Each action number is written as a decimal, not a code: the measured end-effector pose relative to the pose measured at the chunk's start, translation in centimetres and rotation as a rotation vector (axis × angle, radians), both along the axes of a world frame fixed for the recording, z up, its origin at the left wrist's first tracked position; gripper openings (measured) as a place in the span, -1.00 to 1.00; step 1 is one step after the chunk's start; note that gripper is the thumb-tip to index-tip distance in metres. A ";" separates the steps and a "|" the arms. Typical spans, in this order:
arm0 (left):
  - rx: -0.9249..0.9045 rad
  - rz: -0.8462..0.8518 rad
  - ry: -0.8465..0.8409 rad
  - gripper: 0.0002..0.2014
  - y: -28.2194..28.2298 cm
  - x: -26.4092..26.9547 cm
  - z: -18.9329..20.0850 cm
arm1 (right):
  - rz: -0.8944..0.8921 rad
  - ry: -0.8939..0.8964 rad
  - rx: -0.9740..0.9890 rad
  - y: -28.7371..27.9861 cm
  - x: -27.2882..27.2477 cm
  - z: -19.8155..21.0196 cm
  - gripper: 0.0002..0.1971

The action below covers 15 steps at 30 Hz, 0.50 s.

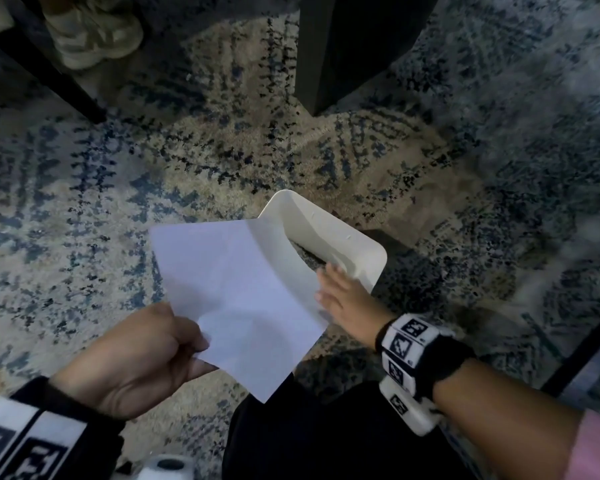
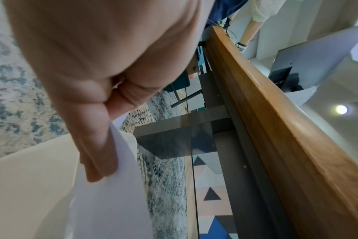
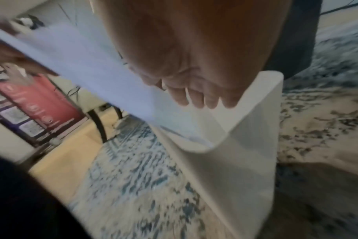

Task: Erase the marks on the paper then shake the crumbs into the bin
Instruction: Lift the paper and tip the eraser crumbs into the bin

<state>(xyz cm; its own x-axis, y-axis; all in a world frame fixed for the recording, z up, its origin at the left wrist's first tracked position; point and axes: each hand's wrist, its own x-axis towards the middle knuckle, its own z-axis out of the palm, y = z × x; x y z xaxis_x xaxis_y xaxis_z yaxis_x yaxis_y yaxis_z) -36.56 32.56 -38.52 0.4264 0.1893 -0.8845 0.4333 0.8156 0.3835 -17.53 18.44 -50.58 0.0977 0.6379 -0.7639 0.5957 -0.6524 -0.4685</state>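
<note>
No word or number can be read anywhere; the black-and-white square marker patterns on the wristbands (image 1: 411, 336) carry no letters, and the red poster (image 3: 37, 100) is too blurred to make out

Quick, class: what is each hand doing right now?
Left hand: pinching the paper at its near corner.
Right hand: open, fingers straight, by the paper's edge over the bin.

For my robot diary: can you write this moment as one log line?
step: tipping crumbs | left hand: pinches paper | right hand: open by paper | bin: under paper
</note>
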 end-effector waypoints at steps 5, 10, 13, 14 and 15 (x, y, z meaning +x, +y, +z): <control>-0.006 0.039 -0.011 -0.62 -0.1 0.2 0.6 | -0.032 0.283 0.149 3.2 -2.8 0.0 -0.40; -0.017 0.083 -0.018 -0.60 0.1 -0.8 0.9 | -0.077 -0.032 -0.180 4.0 0.0 -2.6 -0.39; 0.002 0.049 -0.002 -0.73 -0.4 -0.2 1.2 | -0.041 -0.061 -0.016 5.5 0.1 -1.6 -0.35; 0.024 0.036 0.000 -0.74 -0.6 -0.1 1.1 | 0.001 -0.031 0.061 5.9 -0.6 -1.0 -0.35; 0.028 0.027 0.004 -0.72 -0.6 0.1 1.2 | 0.043 0.020 0.123 6.0 -1.3 -0.7 -0.35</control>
